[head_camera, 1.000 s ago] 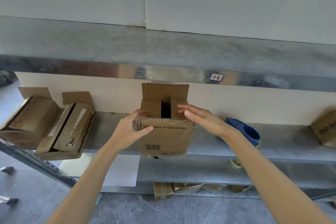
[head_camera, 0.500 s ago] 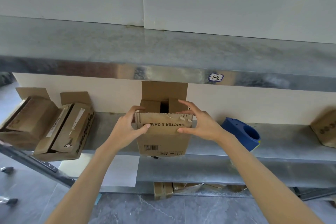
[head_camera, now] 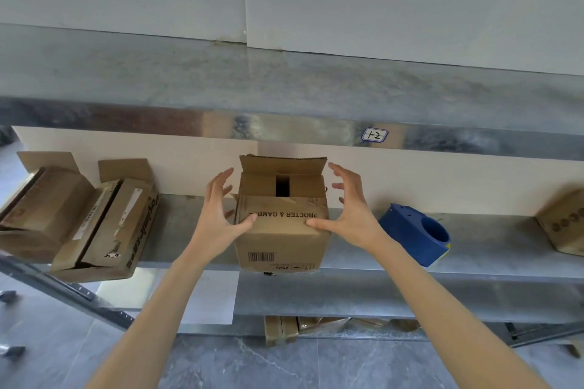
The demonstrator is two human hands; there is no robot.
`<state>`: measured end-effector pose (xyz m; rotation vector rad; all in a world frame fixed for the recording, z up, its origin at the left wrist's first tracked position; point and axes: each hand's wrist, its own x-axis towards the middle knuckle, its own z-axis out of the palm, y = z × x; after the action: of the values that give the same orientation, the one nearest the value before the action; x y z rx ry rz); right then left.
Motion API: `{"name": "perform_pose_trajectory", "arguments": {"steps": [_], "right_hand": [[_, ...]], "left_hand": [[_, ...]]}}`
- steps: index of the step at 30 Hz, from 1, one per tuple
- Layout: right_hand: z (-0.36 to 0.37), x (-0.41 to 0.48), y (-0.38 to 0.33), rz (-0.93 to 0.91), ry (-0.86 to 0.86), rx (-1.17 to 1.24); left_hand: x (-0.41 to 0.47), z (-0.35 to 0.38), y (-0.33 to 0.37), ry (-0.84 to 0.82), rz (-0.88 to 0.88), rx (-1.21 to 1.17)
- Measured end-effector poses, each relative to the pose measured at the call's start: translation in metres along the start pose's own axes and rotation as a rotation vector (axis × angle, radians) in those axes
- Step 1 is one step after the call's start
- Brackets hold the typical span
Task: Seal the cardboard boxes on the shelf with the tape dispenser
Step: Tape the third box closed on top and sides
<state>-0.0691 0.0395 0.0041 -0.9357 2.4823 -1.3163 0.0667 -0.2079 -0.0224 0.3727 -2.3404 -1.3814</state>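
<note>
My left hand (head_camera: 218, 215) and right hand (head_camera: 350, 211) flank the middle cardboard box (head_camera: 281, 240), fingers spread and loose, thumbs touching its front flap; the back flap stands upright. The box sits at the shelf (head_camera: 489, 249) edge, with the blue tape dispenser (head_camera: 414, 234) near on its right and 2 open boxes (head_camera: 79, 218) further left.

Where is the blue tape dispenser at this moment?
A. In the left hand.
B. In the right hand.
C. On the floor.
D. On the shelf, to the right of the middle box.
D: the blue tape dispenser lies on the shelf right of the middle box, while the left hand and the right hand are both at that box.
</note>
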Motion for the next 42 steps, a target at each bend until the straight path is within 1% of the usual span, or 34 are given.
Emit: {"name": "perform_pose_trajectory", "arguments": {"steps": [2,5,8,10,12,14,17,22,25,27,28,29,30,31,32,33,34,36,37,40,42], "right_hand": [[-0.003,0.003,0.0,-0.012,-0.044,-0.02],[-0.008,0.007,-0.001,-0.028,-0.103,-0.061],[-0.016,0.007,-0.001,-0.016,-0.099,-0.128],[-0.021,0.005,0.003,-0.014,-0.097,-0.219],[-0.023,0.001,0.009,-0.007,-0.113,-0.28],[-0.021,-0.002,0.016,0.009,-0.089,-0.273],[-0.01,-0.001,0.025,0.023,-0.039,-0.238],[0.0,0.002,0.034,-0.012,-0.039,-0.157],[-0.003,0.004,0.037,-0.055,-0.064,-0.231],[-0.003,0.004,0.037,-0.072,-0.054,-0.229],[-0.003,0.002,0.036,-0.082,-0.034,-0.178],[-0.004,-0.001,0.036,-0.081,0.021,-0.095],[-0.007,-0.004,0.037,-0.068,0.127,0.007],[-0.012,-0.006,0.041,-0.05,0.268,0.087],[-0.018,-0.009,0.048,-0.02,0.401,0.109],[-0.025,-0.011,0.06,0.033,0.485,0.049],[-0.033,-0.014,0.075,0.104,0.504,-0.057],[-0.045,-0.021,0.105,0.248,0.429,-0.282],[-0.049,-0.025,0.119,0.287,0.391,-0.362],[-0.058,-0.038,0.146,0.342,0.335,-0.558],[-0.063,-0.043,0.159,0.403,0.316,-0.63]], "left_hand": [[0.001,0.002,-0.001,-0.057,-0.038,-0.031],[0.004,0.008,0.003,-0.071,-0.011,-0.012],[0.006,0.02,0.01,-0.078,0.001,-0.011],[0.007,0.029,0.017,-0.096,0.011,-0.013],[0.008,0.038,0.021,-0.109,0.073,0.0],[0.009,0.046,0.022,-0.113,0.125,0.029],[0.01,0.051,0.018,-0.143,0.108,0.076],[0.012,0.057,0.009,-0.138,0.146,0.119],[0.012,0.066,0.011,-0.11,0.158,0.126],[0.011,0.068,0.01,-0.078,0.173,0.128],[0.01,0.068,0.01,-0.064,0.18,0.122],[0.01,0.067,0.01,-0.056,0.183,0.114],[0.009,0.066,0.01,-0.056,0.183,0.105],[0.008,0.066,0.01,-0.058,0.179,0.095],[0.008,0.066,0.01,-0.057,0.173,0.086],[0.007,0.066,0.011,-0.051,0.165,0.078],[0.007,0.066,0.011,-0.041,0.156,0.066],[0.006,0.068,0.011,-0.018,0.142,0.029],[0.006,0.069,0.011,-0.005,0.139,0.013],[0.005,0.071,0.011,0.03,0.14,-0.014],[0.005,0.072,0.011,0.041,0.138,-0.013]]}}
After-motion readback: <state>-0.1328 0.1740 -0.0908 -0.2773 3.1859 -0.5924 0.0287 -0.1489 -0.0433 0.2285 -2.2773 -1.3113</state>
